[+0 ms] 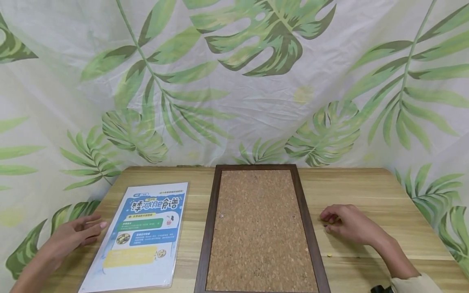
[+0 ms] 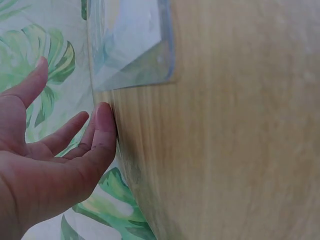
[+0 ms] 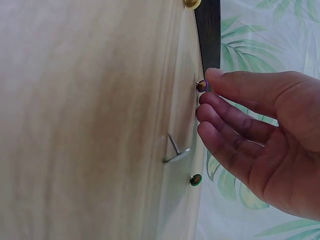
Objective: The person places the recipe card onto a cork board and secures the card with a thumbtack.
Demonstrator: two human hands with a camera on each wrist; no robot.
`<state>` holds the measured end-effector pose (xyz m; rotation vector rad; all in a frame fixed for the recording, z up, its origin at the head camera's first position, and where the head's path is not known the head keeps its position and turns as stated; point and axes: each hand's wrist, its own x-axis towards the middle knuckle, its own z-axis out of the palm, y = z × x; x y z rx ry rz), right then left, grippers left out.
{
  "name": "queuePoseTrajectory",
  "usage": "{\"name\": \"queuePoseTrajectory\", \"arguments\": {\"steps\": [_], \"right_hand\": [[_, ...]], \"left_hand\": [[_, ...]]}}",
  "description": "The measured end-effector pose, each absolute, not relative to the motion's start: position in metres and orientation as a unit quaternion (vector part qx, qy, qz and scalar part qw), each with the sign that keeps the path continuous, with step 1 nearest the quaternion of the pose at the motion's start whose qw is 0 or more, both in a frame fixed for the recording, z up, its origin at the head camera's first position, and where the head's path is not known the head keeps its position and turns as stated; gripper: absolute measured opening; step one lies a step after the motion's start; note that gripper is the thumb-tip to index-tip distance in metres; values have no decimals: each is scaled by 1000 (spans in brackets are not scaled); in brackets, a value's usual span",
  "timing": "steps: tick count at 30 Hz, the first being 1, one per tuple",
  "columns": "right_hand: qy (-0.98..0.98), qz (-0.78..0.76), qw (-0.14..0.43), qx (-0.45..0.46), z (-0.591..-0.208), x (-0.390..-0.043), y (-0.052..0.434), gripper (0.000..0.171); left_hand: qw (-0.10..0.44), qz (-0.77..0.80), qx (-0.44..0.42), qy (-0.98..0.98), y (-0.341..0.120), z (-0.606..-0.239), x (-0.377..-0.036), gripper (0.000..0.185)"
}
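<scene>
Backdrop: leaf-printed cloth (image 1: 234, 81) hangs behind and to both sides of what we see.
Surface: we look down on a light wooden table (image 1: 366, 187), with its grain running side to side.
Cork board: a dark-framed cork board (image 1: 258, 232) lies flat at the middle of the table, long side pointing away from us.
Laminated sheet: a blue and white printed sheet (image 1: 141, 236) lies left of the board, near it but apart, slightly skewed.
Left hand: our left hand (image 1: 75, 236) rests at the table's left edge just beside the sheet; the fingers (image 2: 102, 132) are straight and loosely spread and hold nothing.
Right hand: our right hand (image 1: 346, 224) sits on the table right of the board, fingers curled downward.
Purple pin: the wrist view shows a purple pushpin (image 3: 202, 85) at the tips of the thumb and fingers, by the board's dark frame; we cannot tell whether it is truly pinched.
Other pins: a green pushpin (image 3: 195, 179), a yellow one (image 3: 191, 3) and a bent metal piece (image 3: 175, 150) lie on the wood nearby.
</scene>
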<state>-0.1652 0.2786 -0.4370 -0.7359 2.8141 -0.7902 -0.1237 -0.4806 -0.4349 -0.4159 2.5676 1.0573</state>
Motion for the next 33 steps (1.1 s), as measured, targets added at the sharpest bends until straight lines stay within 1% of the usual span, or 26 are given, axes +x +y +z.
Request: {"name": "queuePoseTrajectory", "arguments": {"steps": [4,8,17,26,30,33], "right_hand": [[928,-265,68,-253,-438,-166,278,18],[927,-266,74,-254,-438,-167,278,18],[927,-267,86,-249,-436,-167,278,18],[924,-275,87,-250,-436,-165,277,19],[924,-276,87,-248,-436,-165,277,19],[922,-277,83,-258,-438,-165,277,18]], "left_hand": [[167,365,-154,903,-482,-437,-125,98],[153,355,-149,910,-480,-438,-124,95],[130,282,-116,944,-462,-440,-124,97],[96,222,-111,964,-446,-441,-124,100],[96,222,-126,962,-441,-441,-124,97],[107,256,-135,951,-443,-443,-122,95]]}}
